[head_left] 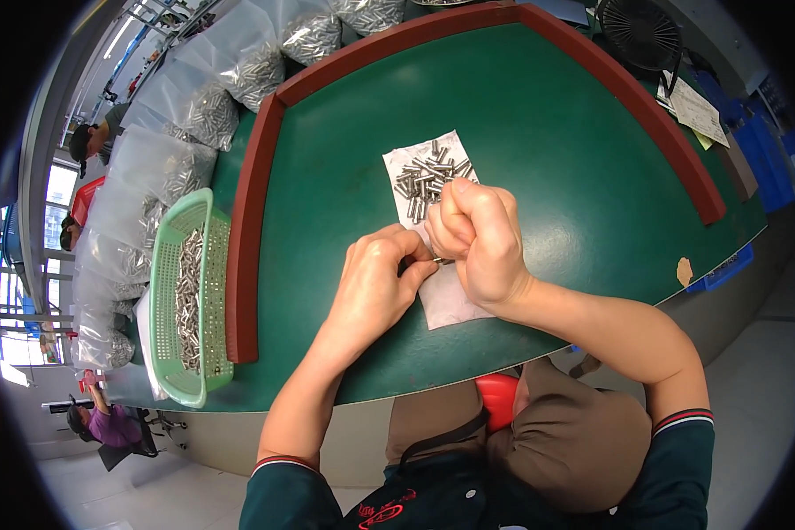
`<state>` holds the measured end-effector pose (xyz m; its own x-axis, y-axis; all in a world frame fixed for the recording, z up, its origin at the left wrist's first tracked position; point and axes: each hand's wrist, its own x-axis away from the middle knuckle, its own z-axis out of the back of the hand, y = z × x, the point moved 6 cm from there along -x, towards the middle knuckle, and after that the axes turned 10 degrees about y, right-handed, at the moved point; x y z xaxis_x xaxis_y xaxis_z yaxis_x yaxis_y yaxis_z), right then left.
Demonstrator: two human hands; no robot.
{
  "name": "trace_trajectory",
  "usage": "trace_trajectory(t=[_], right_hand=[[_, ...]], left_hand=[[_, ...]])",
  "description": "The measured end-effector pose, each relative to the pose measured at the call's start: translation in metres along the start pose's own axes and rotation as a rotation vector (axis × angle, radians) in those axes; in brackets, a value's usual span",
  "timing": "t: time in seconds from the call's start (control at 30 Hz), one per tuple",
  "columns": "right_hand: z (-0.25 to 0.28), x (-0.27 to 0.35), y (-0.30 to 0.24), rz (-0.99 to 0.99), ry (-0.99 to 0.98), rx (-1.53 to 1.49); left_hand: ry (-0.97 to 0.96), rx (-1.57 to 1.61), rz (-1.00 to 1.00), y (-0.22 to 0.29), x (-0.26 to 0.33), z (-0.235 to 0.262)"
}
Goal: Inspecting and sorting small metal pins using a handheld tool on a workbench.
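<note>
My left hand (375,278) is closed in a pinch, its thumb and forefinger on a small metal pin (442,261), of which only a short bit shows. Close against it, my right hand (481,243) is curled into a fist with the thumb side up; whatever it grips is hidden by the fingers. Both hands are over a whitish sheet (450,305) on the green tabletop (344,159). Just beyond my fists, a loose heap of short silvery metal pins (428,177) lies on the far part of that sheet.
Dark red wooden rails (256,230) border the work area. Left of them stands a green plastic basket (208,353) with many metal pins. Clear bags of metal parts (208,115) line the far left. A black fan (640,35) and papers (698,110) sit far right.
</note>
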<state>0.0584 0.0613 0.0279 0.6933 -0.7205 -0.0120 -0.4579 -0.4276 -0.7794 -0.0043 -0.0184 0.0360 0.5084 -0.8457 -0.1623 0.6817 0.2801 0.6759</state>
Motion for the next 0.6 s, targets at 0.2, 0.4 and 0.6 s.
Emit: trace_trajectory(t=[0.2, 0.4, 0.6], right_hand=[[0.004, -0.004, 0.001, -0.092, 0.012, -0.096], [0.014, -0.018, -0.028, -0.052, 0.065, -0.24], [0.02, -0.024, -0.033, -0.011, 0.073, -0.278]], left_hand=[[0.001, 0.002, -0.003, -0.002, 0.002, 0.005], [-0.129, 0.776, 0.408, -0.028, 0.003, 0.002], [-0.143, 1.279, 0.533, -0.035, -0.002, -0.007]])
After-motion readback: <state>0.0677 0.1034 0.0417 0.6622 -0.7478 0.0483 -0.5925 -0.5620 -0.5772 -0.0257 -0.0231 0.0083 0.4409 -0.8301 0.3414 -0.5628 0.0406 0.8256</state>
